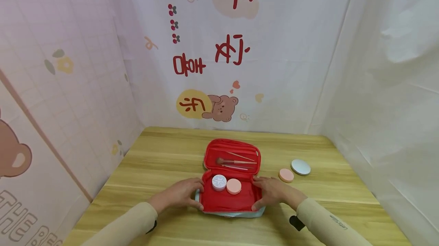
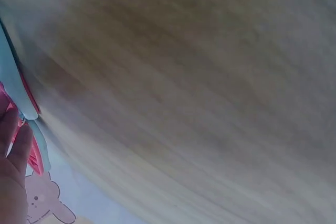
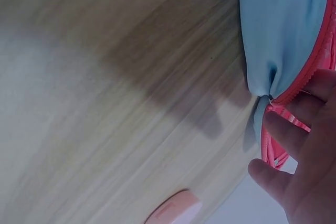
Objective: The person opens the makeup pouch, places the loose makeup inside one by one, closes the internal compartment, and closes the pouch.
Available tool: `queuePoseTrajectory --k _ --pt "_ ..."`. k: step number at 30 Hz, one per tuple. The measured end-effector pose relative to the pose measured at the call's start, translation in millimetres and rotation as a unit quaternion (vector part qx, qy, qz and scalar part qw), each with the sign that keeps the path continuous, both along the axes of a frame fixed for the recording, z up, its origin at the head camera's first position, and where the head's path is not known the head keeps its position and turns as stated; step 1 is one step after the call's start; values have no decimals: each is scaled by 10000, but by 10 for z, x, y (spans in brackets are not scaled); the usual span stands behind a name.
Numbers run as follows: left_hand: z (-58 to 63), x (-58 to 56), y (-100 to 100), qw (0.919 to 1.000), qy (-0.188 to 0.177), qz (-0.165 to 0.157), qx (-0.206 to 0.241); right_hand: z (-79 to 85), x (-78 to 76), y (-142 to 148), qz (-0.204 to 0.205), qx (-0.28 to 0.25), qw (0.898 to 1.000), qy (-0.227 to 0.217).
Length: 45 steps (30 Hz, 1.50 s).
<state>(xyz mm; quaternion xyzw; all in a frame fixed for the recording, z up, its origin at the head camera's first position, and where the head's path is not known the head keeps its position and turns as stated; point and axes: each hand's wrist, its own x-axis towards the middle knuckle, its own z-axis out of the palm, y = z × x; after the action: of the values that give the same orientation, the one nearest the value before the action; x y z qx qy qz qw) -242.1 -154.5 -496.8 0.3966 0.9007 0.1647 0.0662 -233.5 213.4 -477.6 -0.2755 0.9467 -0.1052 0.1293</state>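
An unzipped makeup bag (image 1: 224, 201), light blue outside with a red lining, lies on the table with its lid (image 1: 233, 145) folded back. Makeup brushes (image 1: 240, 161) sit in the lid. Inside the bag, a pale round case with a star (image 1: 219, 182) lies beside a pink round case (image 1: 234, 186). My left hand (image 1: 183, 193) grips the bag's left side, thumb near the front corner and fingers at the rim. At the right side, my right hand (image 1: 271, 191) holds the wall, its fingers reaching over the zipper edge (image 3: 307, 80) in the right wrist view.
To the right of the bag, a second pink round case (image 1: 286, 175) and a silver round case (image 1: 300, 167) lie on the wooden table (image 1: 164, 150). Printed white cloth (image 1: 274, 47) hangs behind the table and along both sides.
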Motion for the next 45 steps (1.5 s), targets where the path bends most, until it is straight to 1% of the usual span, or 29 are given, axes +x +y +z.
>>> queuePoseTrajectory --k 3,6,8,10,13,17,19,22,25,28,32,37,39,45 --pt "-25 23 1 9993 312 -220 -9 -3 -9 22 40 -179 9998 26" --pt "-42 36 -1 9968 682 -403 -77 44 -31 76 33 -371 9991 219" --pt "-48 35 2 9956 828 -415 -143 108 -59 139 -23 -499 9979 402" --pt "-42 31 11 9950 892 -385 -216 184 -89 225 -103 -661 9961 576" --pt "-24 23 20 9958 818 -291 -290 287 -138 377 -268 -944 9925 725" --pt "-18 4 20 9969 663 -217 -362 364 -198 618 -463 -1144 9878 946" --pt "-23 -7 21 9971 632 -224 -358 391 -228 746 -602 -1236 9852 1027" --pt "-35 -20 22 9973 610 -268 -311 434 -256 932 -709 -1319 9815 1194" --pt "-48 -28 20 9976 567 -290 -268 457 -283 1106 -854 -1307 9794 1281" --pt "-63 -34 19 9979 529 -293 -219 440 -317 1260 -1011 -1218 9790 1281" --pt "-87 -37 21 9983 505 -258 -148 379 -348 1409 -1166 -1189 9793 1152" --pt "-115 -41 26 9987 466 -176 -126 283 -381 1548 -1275 -1080 9813 957" --pt "-116 -43 29 9989 423 -133 -132 247 -395 1599 -1373 -1015 9816 861" --pt "-123 -38 30 9991 398 -145 -83 166 -450 1740 -1675 -811 9805 638"
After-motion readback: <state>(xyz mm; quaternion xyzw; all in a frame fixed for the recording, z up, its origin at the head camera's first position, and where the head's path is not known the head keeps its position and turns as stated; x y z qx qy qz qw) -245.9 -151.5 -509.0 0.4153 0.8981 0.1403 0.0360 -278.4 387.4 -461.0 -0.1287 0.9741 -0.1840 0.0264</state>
